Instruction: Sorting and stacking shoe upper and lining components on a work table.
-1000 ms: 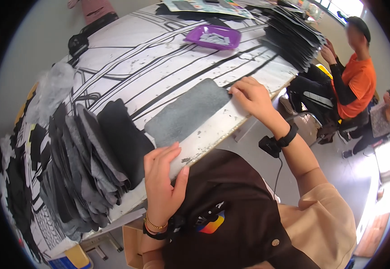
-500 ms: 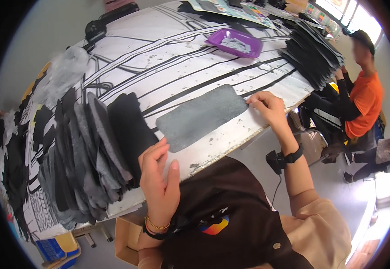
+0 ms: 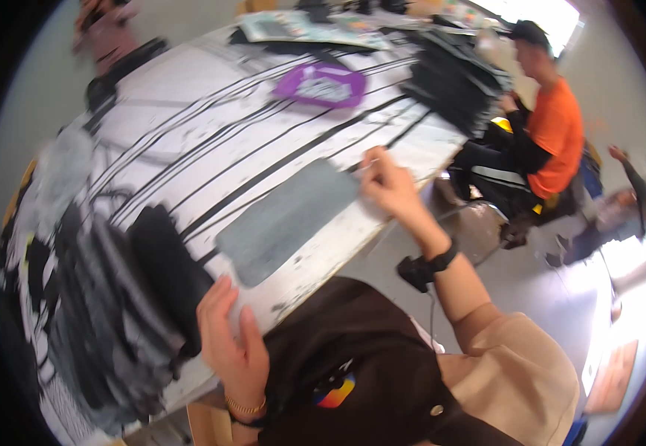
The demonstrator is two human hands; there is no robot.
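A flat grey cloth piece (image 3: 289, 223) with rounded corners lies slantwise on the white table, near its front edge. My right hand (image 3: 388, 182) is at the far right corner of this piece, thumb and fingers pinched together; what sits between the fingertips is too blurred to make out. Beside the near left end of the cloth rests my left hand (image 3: 234, 342), open, with thumb and fingers apart and nothing in it. To its left stands a row of dark grey and black cloth pieces (image 3: 115, 290), packed upright against each other.
A purple tray (image 3: 286, 88) with small pale pieces stands farther back. Beyond it are a printed sheet (image 3: 263, 30) and, to the right, a stack of dark cloth pieces (image 3: 449, 82). A person in an orange shirt (image 3: 560, 134) sits at the right. Clear plastic (image 3: 70, 163) lies far left.
The whole view has shifted, so the table appears farther left. My right fingers have drawn into a tighter pinch at the cloth's corner. The left hand stays open beside the cloth.
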